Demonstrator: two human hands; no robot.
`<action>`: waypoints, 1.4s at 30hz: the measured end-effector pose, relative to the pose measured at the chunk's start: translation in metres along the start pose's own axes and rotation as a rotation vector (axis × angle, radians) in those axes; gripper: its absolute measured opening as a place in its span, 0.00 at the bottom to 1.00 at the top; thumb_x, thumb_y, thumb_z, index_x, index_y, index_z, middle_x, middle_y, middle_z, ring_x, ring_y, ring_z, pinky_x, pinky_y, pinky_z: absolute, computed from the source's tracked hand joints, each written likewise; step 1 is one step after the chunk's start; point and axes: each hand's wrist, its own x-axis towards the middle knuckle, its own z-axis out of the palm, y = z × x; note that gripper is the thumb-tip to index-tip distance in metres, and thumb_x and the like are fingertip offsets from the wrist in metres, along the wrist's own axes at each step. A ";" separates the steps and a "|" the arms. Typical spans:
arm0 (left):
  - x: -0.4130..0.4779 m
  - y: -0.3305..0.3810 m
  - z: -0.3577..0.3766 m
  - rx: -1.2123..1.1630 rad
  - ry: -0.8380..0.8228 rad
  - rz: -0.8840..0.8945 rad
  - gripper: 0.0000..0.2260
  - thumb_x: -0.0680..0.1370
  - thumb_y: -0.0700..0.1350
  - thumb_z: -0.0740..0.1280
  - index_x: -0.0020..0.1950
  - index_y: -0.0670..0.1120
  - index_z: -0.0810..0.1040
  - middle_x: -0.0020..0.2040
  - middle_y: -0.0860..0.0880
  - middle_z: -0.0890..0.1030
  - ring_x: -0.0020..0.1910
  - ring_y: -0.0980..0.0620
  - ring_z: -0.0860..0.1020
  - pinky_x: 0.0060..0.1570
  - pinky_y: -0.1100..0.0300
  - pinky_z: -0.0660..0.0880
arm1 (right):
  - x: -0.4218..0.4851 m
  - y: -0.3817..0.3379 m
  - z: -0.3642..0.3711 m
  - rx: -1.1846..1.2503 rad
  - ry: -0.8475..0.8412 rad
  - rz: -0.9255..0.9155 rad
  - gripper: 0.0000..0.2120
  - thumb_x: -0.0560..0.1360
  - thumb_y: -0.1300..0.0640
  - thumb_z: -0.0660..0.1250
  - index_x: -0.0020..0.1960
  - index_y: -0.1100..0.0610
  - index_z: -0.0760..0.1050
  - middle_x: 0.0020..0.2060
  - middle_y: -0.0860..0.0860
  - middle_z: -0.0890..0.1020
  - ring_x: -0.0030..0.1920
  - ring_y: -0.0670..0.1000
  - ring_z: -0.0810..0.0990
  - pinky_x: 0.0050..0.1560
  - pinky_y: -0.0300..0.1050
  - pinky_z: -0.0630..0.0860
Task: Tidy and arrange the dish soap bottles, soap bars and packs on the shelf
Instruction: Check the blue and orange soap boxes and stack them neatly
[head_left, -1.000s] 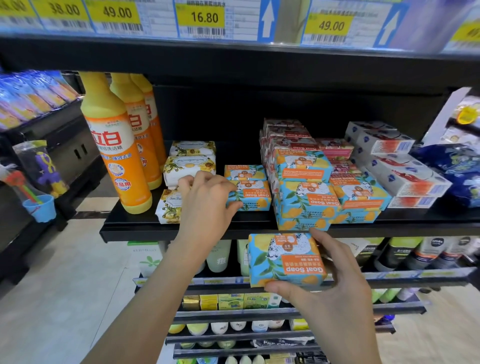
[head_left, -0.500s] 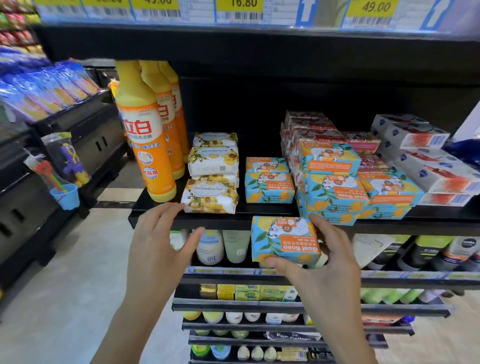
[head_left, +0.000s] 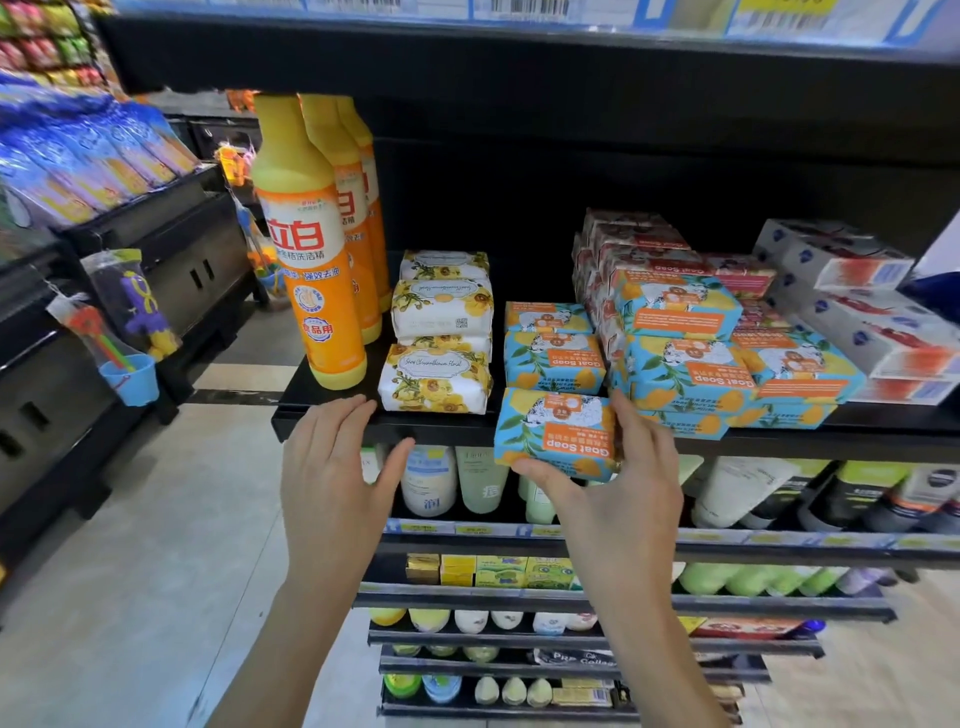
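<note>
A: Obs. The right hand (head_left: 623, 499) holds one Goat Soap box (head_left: 556, 434). The thumb (head_left: 540, 474) is under its near lower edge and the fingers (head_left: 636, 421) lie along its right side, so it is a pinch across the box. Agree?

B: Agreed. The box is at the shelf lip (head_left: 441, 430), partly overhanging toward the wrist. Just beyond the fingertips, a row of matching boxes (head_left: 553, 361) runs to the back.

A: Judgement: this side-and-under hold leaves the far face free, so the box can go flush against that row as its front member. Its label faces up and reads the same way as theirs.

B: And the left hand (head_left: 327, 467)?

A: Its fingers are straight and slightly spread, holding nothing. The tips are at the lip, just short of the floral soap pack (head_left: 434, 379). I cannot tell whether they touch the lip. It is likely placed there to square that pack.

B: Beyond those tips and to their left, the dish soap bottles (head_left: 306, 270) stand upright in a file. Right of the right-hand fingers is a taller stack (head_left: 685, 374), very near.

A: Risk: the gap is tight, and the fingers may nudge that stack.
</note>
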 end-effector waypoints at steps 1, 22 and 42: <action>0.000 0.000 0.000 -0.006 0.005 0.001 0.22 0.75 0.51 0.74 0.63 0.38 0.81 0.60 0.43 0.82 0.62 0.42 0.78 0.64 0.49 0.73 | 0.001 0.000 0.000 0.028 0.007 0.017 0.49 0.62 0.43 0.83 0.77 0.50 0.65 0.67 0.47 0.70 0.69 0.47 0.70 0.65 0.37 0.67; -0.005 0.004 0.002 -0.080 0.025 -0.039 0.23 0.75 0.51 0.72 0.64 0.37 0.80 0.62 0.41 0.81 0.64 0.40 0.77 0.67 0.43 0.73 | 0.008 0.012 -0.006 0.035 0.278 -0.110 0.12 0.74 0.57 0.78 0.52 0.55 0.77 0.46 0.47 0.77 0.45 0.48 0.76 0.48 0.29 0.69; -0.007 0.012 0.001 -0.078 0.008 -0.097 0.23 0.73 0.46 0.77 0.64 0.36 0.80 0.62 0.38 0.81 0.65 0.37 0.76 0.67 0.36 0.73 | 0.049 -0.014 -0.077 -0.059 0.236 -0.291 0.14 0.72 0.50 0.79 0.50 0.54 0.78 0.41 0.47 0.76 0.41 0.45 0.72 0.44 0.32 0.69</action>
